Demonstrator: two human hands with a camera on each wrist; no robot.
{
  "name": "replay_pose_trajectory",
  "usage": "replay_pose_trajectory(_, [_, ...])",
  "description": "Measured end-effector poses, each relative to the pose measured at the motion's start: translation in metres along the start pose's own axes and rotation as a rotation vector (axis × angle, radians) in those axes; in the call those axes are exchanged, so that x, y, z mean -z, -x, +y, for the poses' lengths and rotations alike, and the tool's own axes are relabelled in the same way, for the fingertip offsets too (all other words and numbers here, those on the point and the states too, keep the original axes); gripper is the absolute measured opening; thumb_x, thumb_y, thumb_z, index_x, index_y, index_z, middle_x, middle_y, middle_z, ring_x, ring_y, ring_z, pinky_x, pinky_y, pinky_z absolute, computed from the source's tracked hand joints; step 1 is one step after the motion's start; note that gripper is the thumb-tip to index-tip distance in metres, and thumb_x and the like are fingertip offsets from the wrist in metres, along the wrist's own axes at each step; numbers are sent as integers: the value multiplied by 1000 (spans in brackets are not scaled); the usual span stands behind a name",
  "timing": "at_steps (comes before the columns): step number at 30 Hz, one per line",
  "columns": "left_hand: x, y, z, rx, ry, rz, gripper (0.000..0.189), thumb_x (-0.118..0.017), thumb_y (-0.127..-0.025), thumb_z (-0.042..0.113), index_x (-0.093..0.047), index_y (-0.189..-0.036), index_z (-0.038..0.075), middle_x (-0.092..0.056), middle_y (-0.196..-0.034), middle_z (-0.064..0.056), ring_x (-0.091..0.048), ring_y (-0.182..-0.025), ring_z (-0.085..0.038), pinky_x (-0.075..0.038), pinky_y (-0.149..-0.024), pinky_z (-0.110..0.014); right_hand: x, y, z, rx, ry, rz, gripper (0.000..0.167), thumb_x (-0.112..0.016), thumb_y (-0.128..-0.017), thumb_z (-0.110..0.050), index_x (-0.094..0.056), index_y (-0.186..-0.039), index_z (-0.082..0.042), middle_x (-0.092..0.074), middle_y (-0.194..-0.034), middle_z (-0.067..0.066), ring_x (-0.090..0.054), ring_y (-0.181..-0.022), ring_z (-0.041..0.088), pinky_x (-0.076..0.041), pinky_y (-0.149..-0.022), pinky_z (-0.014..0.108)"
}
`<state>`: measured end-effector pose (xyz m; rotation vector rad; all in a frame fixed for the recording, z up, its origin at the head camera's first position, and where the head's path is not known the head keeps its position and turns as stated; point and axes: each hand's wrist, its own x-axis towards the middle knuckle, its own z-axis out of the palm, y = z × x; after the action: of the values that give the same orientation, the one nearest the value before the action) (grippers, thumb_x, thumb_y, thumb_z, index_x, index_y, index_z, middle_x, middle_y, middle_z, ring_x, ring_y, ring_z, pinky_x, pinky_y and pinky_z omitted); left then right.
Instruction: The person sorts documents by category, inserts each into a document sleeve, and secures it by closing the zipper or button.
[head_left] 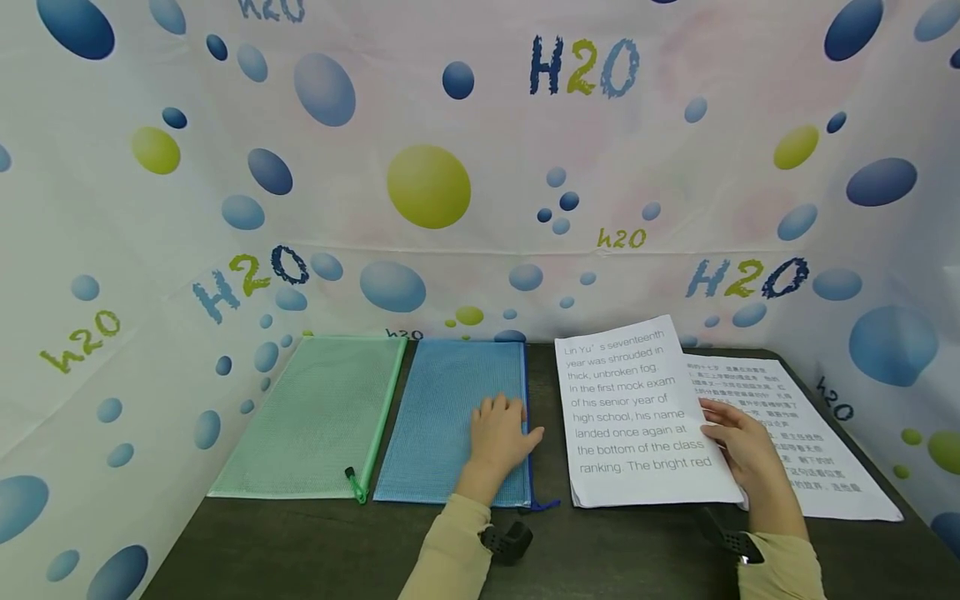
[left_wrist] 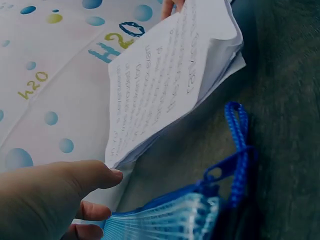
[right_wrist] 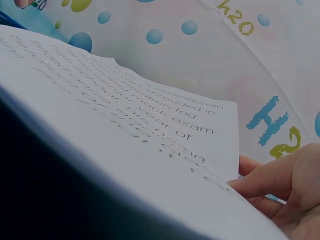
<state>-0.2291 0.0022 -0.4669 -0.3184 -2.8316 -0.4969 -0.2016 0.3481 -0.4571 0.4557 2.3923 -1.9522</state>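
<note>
My left hand (head_left: 497, 442) rests on a blue mesh zipper pouch (head_left: 431, 417), its fingers lying near the zipper edge and its thumb pointing toward the papers. The pouch's blue zipper cord (left_wrist: 236, 125) shows large in the left wrist view. With my right hand (head_left: 753, 458) I pinch the right edge of a stack of printed English sheets (head_left: 630, 417), thumb on top and fingers behind. In the right wrist view the top sheet (right_wrist: 150, 120) bows upward toward the thumb. The stack's right side overlaps sheets printed in Chinese (head_left: 817, 450).
A green mesh zipper pouch (head_left: 315, 417) lies flat at the left, its green pull (head_left: 357, 485) at the near corner. The dark table (head_left: 315, 542) runs back to a white curtain (head_left: 510, 125) with blue and yellow dots.
</note>
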Motion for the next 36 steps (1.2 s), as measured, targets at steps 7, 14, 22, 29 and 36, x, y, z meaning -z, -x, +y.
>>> replay_pose_trajectory(7, [-6,2,-2,37,18,-39,38,-74,-80,48,-51,-72,18,-53,-86,-1,-51,-91,-24,-39,-76,-41,0,0,0,6,18,1,52,-51,-97,-5,-38,-147,-6,-55,-95,-25,-60,-84,-2,-54,-72,23])
replay_pose_trajectory(14, [-8,2,-4,81,46,-104,37,-76,-78,44,-51,-69,19,-54,-84,-1,-50,-90,-25,-38,-77,-43,0,2,0,11,16,1,51,-51,-97,-5,-39,-146,-7,-56,-94,-24,-60,-83,-1,-54,-72,23])
replay_pose_trajectory(22, [-6,1,-7,94,133,-120,30,-74,-80,34,-51,-70,18,-50,-81,-1,-48,-88,-26,-37,-74,-43,1,3,-1,32,-8,-20,50,-51,-96,-4,-40,-145,-7,-57,-94,-24,-59,-84,-1,-54,-72,22])
replay_pose_trajectory(29, [-8,0,-8,106,169,-116,29,-72,-80,33,-51,-67,18,-49,-78,0,-47,-85,-25,-37,-72,-44,0,2,-2,24,4,-6,51,-50,-97,-4,-38,-146,-4,-57,-94,-25,-61,-84,-1,-54,-72,22])
replay_pose_trajectory(36, [-10,0,-5,125,170,-94,28,-70,-80,32,-53,-63,17,-50,-73,2,-48,-78,-22,-39,-75,-49,-1,2,-2,14,-7,-9,51,-49,-97,-4,-38,-147,-5,-56,-95,-22,-61,-84,0,-54,-72,23])
